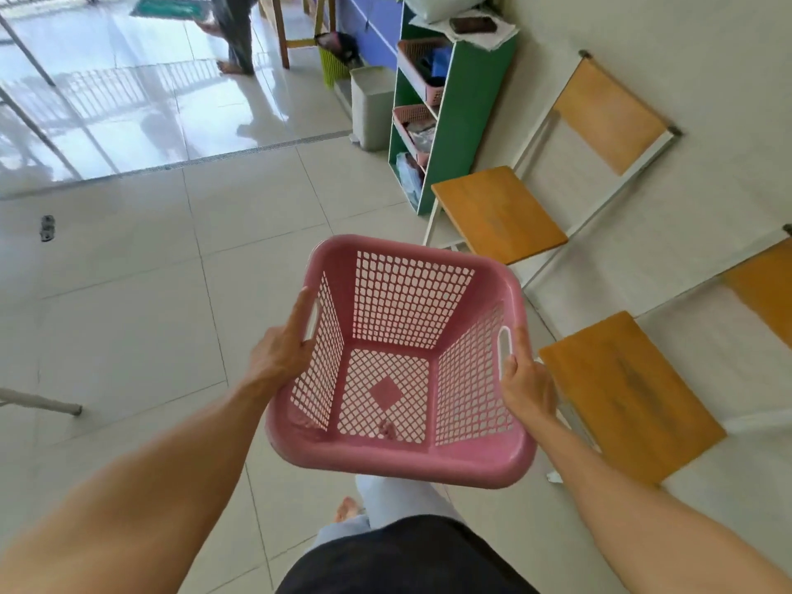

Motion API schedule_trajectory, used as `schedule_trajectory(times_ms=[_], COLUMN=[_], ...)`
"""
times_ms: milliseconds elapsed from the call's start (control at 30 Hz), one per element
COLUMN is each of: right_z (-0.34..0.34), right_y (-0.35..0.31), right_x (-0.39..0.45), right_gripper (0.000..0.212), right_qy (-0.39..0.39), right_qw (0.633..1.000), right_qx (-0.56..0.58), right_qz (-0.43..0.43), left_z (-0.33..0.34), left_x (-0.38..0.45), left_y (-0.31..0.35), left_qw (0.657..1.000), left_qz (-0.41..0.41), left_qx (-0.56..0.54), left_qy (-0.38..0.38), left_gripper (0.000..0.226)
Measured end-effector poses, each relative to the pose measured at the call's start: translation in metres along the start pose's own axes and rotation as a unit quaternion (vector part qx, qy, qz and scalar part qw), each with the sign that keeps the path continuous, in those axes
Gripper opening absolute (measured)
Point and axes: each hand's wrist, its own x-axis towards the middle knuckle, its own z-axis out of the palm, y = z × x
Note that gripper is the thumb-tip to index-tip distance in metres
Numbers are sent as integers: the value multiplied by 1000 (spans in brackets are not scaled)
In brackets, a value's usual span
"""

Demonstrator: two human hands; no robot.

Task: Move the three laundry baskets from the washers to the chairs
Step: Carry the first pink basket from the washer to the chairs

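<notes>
I hold an empty pink plastic laundry basket [411, 458] in the air in front of me, over the tiled floor. My left hand [280, 351] grips its left handle slot and my right hand [525, 379] grips the right handle slot. Two wooden-seated chairs with white metal frames stand along the wall on the right: the nearer chair [630, 392] sits just right of the basket, and the farther chair [499, 214] sits beyond it. Both seats are bare. No washers are in view.
A green shelf unit [471, 122] with small pink baskets stands past the far chair, a grey bin [370, 107] beside it. Another person's legs [233, 32] are at the top by a wooden table. A metal leg [40, 403] juts in at left.
</notes>
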Motion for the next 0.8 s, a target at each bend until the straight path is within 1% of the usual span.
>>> schedule_trajectory(times_ms=[100, 200, 300, 367, 433, 500, 567, 667, 733, 800], right_z=[11, 29, 44, 50, 55, 61, 66, 70, 76, 80], right_y=[-19, -35, -56, -72, -90, -105, -114, -124, -132, -143], right_x=[19, 51, 78, 89, 107, 118, 119, 127, 132, 137], right_gripper=[57, 57, 57, 57, 58, 62, 64, 64, 65, 66], right_qy=[2, -4, -13, -17, -23, -19, -5, 1, 11, 21], right_qw=[1000, 998, 995, 992, 991, 986, 982, 973, 967, 959], right_qx=[7, 14, 11, 38, 39, 44, 56, 77, 79, 81], right_qz=[28, 58, 98, 120, 130, 157, 179, 217, 243, 269], left_z=[-14, -24, -38, -48, -59, -71, -79, -87, -87, -87], left_x=[47, 93, 134, 156, 187, 215, 234, 272, 301, 327], left_y=[-1, -4, -5, -7, -4, 0, 6, 11, 8, 8], left_qw=[999, 998, 997, 995, 994, 991, 989, 982, 975, 962], left_qz=[18, 38, 35, 37, 39, 52, 64, 90, 124, 154], left_qx=[13, -3, 3, 12, 35, 77, 74, 81, 92, 105], left_qy=[-24, -43, -68, -88, -94, -96, -110, -146, -162, -197], left_gripper=[86, 81, 74, 72, 73, 73, 74, 80, 84, 84])
